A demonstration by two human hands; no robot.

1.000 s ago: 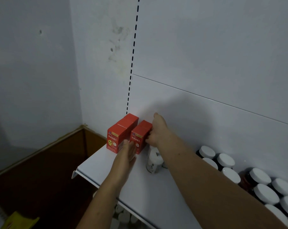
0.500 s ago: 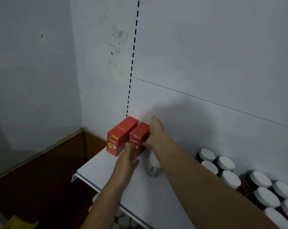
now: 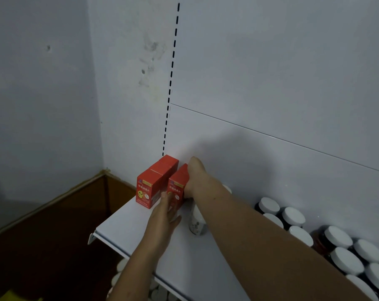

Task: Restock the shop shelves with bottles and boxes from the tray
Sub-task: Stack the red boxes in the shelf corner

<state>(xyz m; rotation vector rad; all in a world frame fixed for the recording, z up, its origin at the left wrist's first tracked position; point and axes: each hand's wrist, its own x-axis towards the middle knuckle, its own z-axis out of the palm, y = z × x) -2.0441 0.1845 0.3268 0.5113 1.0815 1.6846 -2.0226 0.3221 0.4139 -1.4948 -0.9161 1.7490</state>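
Red boxes (image 3: 145, 190), white lettering on fronts, apparently Chinese, too blurred to read

Shelf (image 3: 127, 227) with boxes (image 3: 153, 181), jars (image 3: 293, 216), maybe bottle (image 3: 196, 224)
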